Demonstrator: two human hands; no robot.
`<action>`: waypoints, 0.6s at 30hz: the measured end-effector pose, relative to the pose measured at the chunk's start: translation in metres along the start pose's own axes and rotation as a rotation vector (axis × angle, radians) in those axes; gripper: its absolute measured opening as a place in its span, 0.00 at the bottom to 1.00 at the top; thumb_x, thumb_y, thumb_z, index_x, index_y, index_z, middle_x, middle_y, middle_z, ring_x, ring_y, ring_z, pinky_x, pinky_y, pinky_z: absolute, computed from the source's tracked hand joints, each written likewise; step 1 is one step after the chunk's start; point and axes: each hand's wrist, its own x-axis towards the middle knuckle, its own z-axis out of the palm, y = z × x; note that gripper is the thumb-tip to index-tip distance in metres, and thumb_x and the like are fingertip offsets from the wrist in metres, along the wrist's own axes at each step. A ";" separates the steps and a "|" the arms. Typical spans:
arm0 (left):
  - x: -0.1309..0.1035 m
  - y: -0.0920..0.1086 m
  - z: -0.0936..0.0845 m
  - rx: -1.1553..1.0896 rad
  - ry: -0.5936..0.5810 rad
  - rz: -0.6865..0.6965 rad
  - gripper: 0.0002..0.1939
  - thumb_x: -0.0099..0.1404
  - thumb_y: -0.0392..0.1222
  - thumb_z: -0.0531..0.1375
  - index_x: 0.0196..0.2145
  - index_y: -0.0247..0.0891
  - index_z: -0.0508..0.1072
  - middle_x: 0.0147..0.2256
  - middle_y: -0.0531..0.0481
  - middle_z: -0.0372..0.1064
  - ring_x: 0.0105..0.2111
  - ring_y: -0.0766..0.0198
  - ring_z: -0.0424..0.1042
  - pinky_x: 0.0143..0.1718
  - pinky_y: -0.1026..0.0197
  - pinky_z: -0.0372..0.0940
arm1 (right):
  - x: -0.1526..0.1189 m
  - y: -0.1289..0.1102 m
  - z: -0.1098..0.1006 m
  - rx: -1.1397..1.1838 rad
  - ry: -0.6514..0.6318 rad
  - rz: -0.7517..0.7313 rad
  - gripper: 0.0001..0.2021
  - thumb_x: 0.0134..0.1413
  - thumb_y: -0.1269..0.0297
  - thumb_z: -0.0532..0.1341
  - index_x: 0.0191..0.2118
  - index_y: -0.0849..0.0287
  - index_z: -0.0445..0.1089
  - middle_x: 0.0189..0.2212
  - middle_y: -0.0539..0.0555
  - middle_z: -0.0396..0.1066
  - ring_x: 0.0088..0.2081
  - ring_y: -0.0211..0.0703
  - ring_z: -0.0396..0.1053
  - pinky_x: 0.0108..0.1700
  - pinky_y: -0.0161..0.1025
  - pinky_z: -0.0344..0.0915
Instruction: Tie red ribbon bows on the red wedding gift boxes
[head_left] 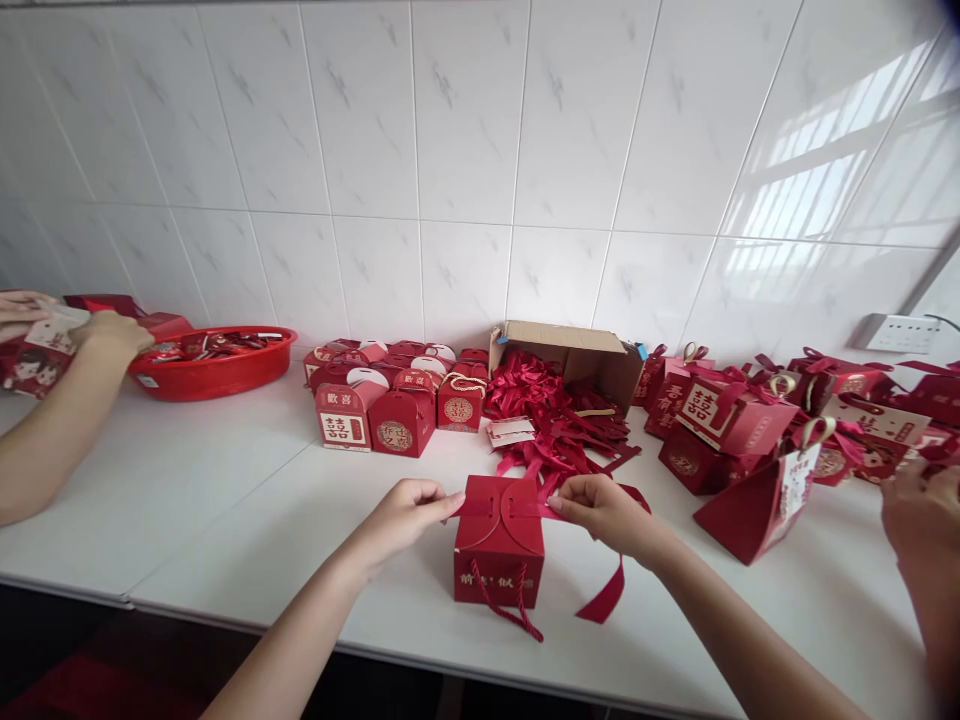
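Note:
A red gift box (496,560) with gold characters and a twisted red cord handle stands upright near the table's front edge. A red ribbon (602,594) runs across its top through slots in the flaps; its long tail hangs to the right onto the table. On the box's left side, my left hand (420,500) pinches one ribbon end between thumb and finger. My right hand (600,512) is closed on the ribbon at the right side. Behind the box lies a heap of loose red ribbons (551,425), spilling from a cardboard box (574,338).
Several folded red boxes (401,422) stand at the back, left of the ribbons. A red basin (214,378) of small packets is farther left, beside a co-worker's hands (112,330). Several ribboned boxes (739,410) crowd the right, where another person's hand (919,510) reaches in.

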 end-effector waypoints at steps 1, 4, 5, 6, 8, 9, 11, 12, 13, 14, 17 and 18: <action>-0.001 -0.003 0.003 -0.035 -0.007 -0.026 0.22 0.54 0.60 0.61 0.20 0.38 0.62 0.20 0.59 0.50 0.22 0.69 0.48 0.24 0.64 0.43 | 0.001 0.004 0.004 0.011 0.001 -0.008 0.21 0.51 0.43 0.58 0.24 0.58 0.59 0.18 0.44 0.52 0.21 0.33 0.51 0.23 0.32 0.53; -0.002 -0.013 0.011 -0.131 -0.018 -0.048 0.23 0.56 0.62 0.59 0.22 0.38 0.62 0.20 0.59 0.50 0.20 0.69 0.47 0.22 0.64 0.43 | 0.000 0.014 0.012 0.021 0.033 -0.032 0.21 0.53 0.43 0.56 0.24 0.57 0.58 0.18 0.44 0.54 0.21 0.34 0.53 0.24 0.33 0.54; -0.002 -0.017 0.012 -0.139 0.007 -0.026 0.22 0.56 0.61 0.58 0.23 0.38 0.64 0.22 0.57 0.54 0.21 0.69 0.51 0.22 0.65 0.46 | -0.001 0.016 0.014 0.003 0.097 -0.054 0.21 0.53 0.43 0.57 0.25 0.57 0.59 0.19 0.46 0.57 0.22 0.35 0.56 0.25 0.34 0.56; -0.003 -0.021 0.013 -0.128 0.066 0.005 0.21 0.56 0.61 0.58 0.25 0.38 0.66 0.24 0.55 0.60 0.23 0.67 0.56 0.24 0.65 0.50 | -0.004 0.018 0.015 -0.022 0.200 -0.087 0.20 0.52 0.44 0.58 0.27 0.57 0.61 0.22 0.48 0.61 0.25 0.37 0.59 0.28 0.35 0.58; -0.008 -0.029 0.012 -0.053 0.279 0.069 0.19 0.56 0.59 0.59 0.29 0.39 0.69 0.31 0.50 0.67 0.31 0.62 0.65 0.33 0.62 0.58 | -0.013 0.018 0.016 -0.057 0.471 -0.153 0.19 0.52 0.44 0.59 0.27 0.57 0.63 0.28 0.51 0.65 0.31 0.41 0.62 0.33 0.37 0.59; -0.012 -0.033 0.010 -0.005 0.386 0.087 0.18 0.56 0.59 0.59 0.30 0.39 0.70 0.34 0.49 0.69 0.35 0.58 0.67 0.38 0.60 0.59 | -0.018 0.017 0.018 -0.044 0.582 -0.170 0.20 0.52 0.44 0.58 0.27 0.57 0.62 0.28 0.51 0.64 0.31 0.41 0.61 0.33 0.37 0.58; -0.025 -0.039 0.008 0.073 0.473 0.087 0.18 0.56 0.59 0.59 0.29 0.40 0.72 0.35 0.47 0.71 0.38 0.54 0.68 0.42 0.58 0.60 | -0.031 0.015 0.024 0.057 0.625 -0.139 0.22 0.54 0.42 0.56 0.24 0.58 0.61 0.22 0.48 0.59 0.26 0.37 0.57 0.29 0.36 0.54; -0.032 -0.041 0.008 0.094 0.432 0.075 0.18 0.57 0.58 0.58 0.29 0.40 0.73 0.34 0.47 0.72 0.38 0.53 0.68 0.41 0.57 0.60 | -0.037 0.014 0.028 0.136 0.554 -0.095 0.23 0.54 0.42 0.54 0.24 0.58 0.61 0.19 0.47 0.56 0.23 0.35 0.53 0.26 0.35 0.51; -0.039 -0.042 0.009 0.099 0.358 0.063 0.18 0.59 0.58 0.57 0.29 0.40 0.74 0.32 0.47 0.72 0.37 0.52 0.69 0.41 0.57 0.61 | -0.042 0.013 0.034 0.225 0.447 -0.040 0.23 0.55 0.41 0.54 0.25 0.59 0.63 0.17 0.45 0.54 0.20 0.34 0.51 0.24 0.34 0.48; -0.045 -0.043 0.011 0.092 0.280 0.052 0.18 0.60 0.57 0.56 0.30 0.41 0.76 0.32 0.47 0.73 0.38 0.51 0.70 0.41 0.57 0.61 | -0.045 0.011 0.040 0.318 0.331 0.020 0.23 0.54 0.41 0.55 0.29 0.59 0.66 0.15 0.44 0.54 0.19 0.32 0.49 0.22 0.33 0.46; -0.053 -0.045 0.021 -0.009 0.147 0.051 0.16 0.62 0.53 0.56 0.37 0.44 0.78 0.33 0.47 0.74 0.44 0.50 0.70 0.46 0.57 0.61 | -0.047 0.010 0.059 0.695 0.081 0.216 0.20 0.54 0.46 0.59 0.42 0.58 0.66 0.14 0.43 0.59 0.15 0.29 0.47 0.19 0.30 0.40; -0.051 -0.046 0.025 -0.080 0.173 0.057 0.15 0.60 0.51 0.58 0.40 0.44 0.78 0.34 0.47 0.74 0.45 0.50 0.70 0.47 0.58 0.61 | -0.045 0.011 0.063 0.875 0.039 0.284 0.18 0.54 0.49 0.60 0.43 0.58 0.65 0.15 0.43 0.60 0.14 0.28 0.47 0.18 0.29 0.39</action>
